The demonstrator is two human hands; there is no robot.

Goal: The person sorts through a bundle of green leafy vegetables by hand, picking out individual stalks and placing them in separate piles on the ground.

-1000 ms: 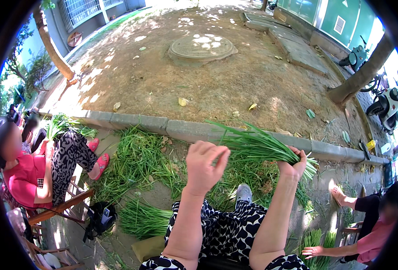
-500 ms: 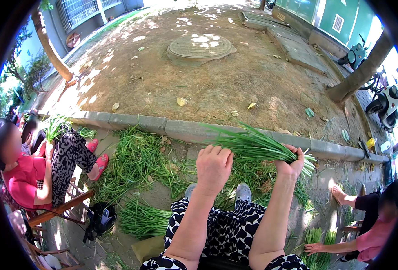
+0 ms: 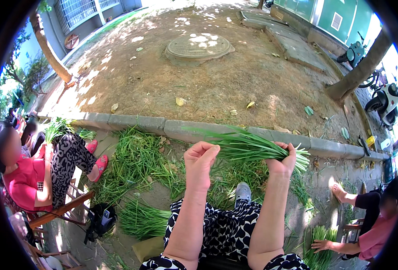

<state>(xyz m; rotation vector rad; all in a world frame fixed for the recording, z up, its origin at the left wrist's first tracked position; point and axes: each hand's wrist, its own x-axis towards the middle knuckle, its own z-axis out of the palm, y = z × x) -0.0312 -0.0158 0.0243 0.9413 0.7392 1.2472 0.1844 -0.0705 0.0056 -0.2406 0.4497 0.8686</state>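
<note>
My right hand [image 3: 283, 163] is closed around a bunch of garlic chives [image 3: 248, 145]. Their pale cut ends stick out to the right, and the long green blades point left. At the blade side, my left hand [image 3: 200, 161] has thumb and fingertips pinched together, close against the leaves. Whether a blade is caught in that pinch I cannot make out. Beneath both hands lies a loose, messy heap of green leaves [image 3: 138, 164]. A neater bundle of chives [image 3: 145, 219] rests on the ground by my left leg.
A concrete kerb [image 3: 181, 130] runs across in front. At left sits a person in pink [image 3: 26, 182] holding chives, beside a wooden chair [image 3: 62, 211] and a black bag [image 3: 102, 220]. At right another person's hand [image 3: 321, 245] touches chives on the ground [image 3: 318, 256].
My left hand has turned and dropped slightly left, its fingers now in a pinch. The chives in my right hand have shifted a little left. The co-worker's hand at right moved slightly right.
</note>
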